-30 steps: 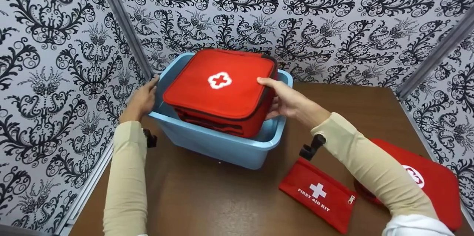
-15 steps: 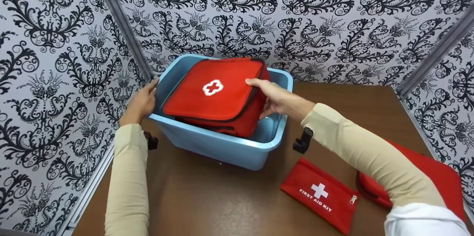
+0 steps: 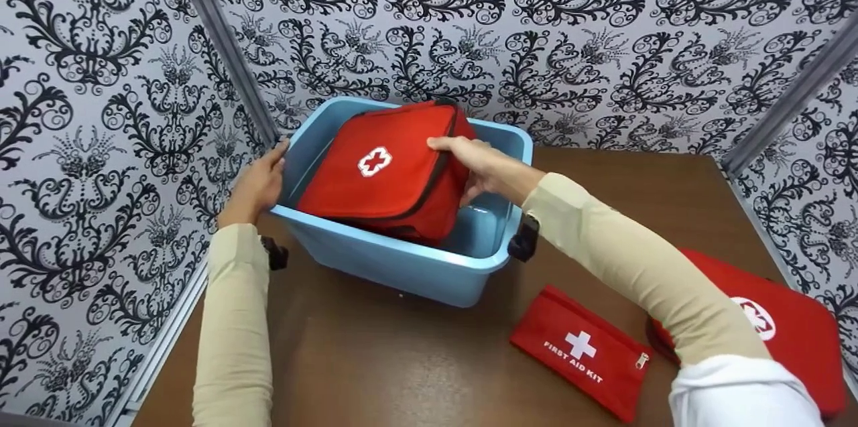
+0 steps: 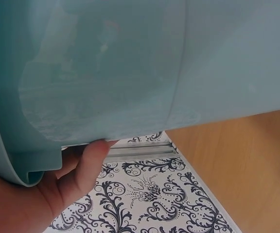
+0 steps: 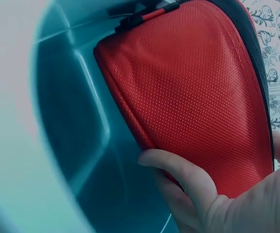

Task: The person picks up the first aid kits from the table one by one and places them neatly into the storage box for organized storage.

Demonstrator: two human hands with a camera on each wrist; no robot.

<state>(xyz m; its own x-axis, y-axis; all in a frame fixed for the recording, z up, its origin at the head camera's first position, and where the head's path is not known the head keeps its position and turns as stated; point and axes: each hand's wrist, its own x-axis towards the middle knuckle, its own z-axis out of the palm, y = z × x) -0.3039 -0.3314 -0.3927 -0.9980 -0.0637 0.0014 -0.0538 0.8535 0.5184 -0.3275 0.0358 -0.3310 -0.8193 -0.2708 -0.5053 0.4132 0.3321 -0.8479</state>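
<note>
A red first aid bag (image 3: pixel 375 179) with a white-edged cross sits tilted inside a light blue plastic tub (image 3: pixel 375 246), its left side lower. My right hand (image 3: pixel 479 162) grips the bag's right side, thumb on the lid and fingers beneath the side edge. In the right wrist view, the fingers (image 5: pixel 179 174) curl under the red fabric (image 5: pixel 188 97) beside the tub's inner wall. At the tub's left end, my left hand (image 3: pixel 258 179) holds the rim. The left wrist view shows that hand (image 4: pixel 67 189) tucked under the lip, against the tub's outer wall (image 4: pixel 120 73).
A flat red pouch (image 3: pixel 580 350) lettered FIRST AID KIT lies on the brown table (image 3: pixel 375 360). Farther right, another red case (image 3: pixel 798 340) is partly covered by my right sleeve. Patterned wall panels (image 3: pixel 536 45) stand close behind and left of the tub.
My right hand has brought the bag left and down into the tub, tipping it leftward and uncovering more of the tub's right interior. My left hand stays at the rim.
</note>
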